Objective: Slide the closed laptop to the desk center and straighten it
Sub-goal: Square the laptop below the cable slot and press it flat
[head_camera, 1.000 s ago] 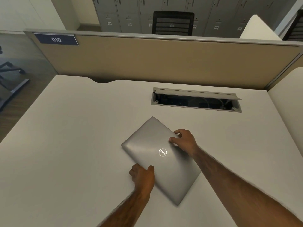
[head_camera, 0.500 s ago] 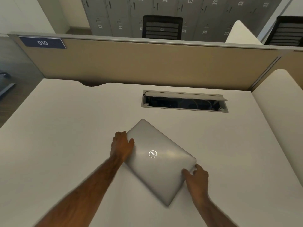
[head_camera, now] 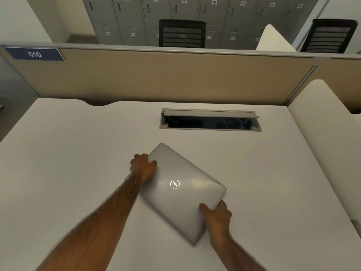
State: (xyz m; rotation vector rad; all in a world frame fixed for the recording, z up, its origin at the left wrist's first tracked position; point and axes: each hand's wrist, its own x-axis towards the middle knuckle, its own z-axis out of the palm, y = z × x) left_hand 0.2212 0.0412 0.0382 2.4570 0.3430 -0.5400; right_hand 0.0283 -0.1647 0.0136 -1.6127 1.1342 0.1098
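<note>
A closed silver laptop (head_camera: 181,194) with a round logo on its lid lies flat on the white desk (head_camera: 68,163), near the middle, turned about forty-five degrees so one corner points away from me. My left hand (head_camera: 143,166) grips its upper left edge, thumb on the lid. My right hand (head_camera: 216,215) grips the lower right edge near the right corner, thumb on top and fingers under the side.
An open grey cable hatch (head_camera: 210,120) is set into the desk behind the laptop. A tan partition (head_camera: 175,75) with a "010" label (head_camera: 34,54) runs along the back. A white divider (head_camera: 328,133) borders the right side. Black chairs and lockers stand beyond.
Both hands shifted to opposite edges of the laptop: the left went up to the upper left edge, the right down to the lower right edge and closed on it. The laptop's angle has barely changed.
</note>
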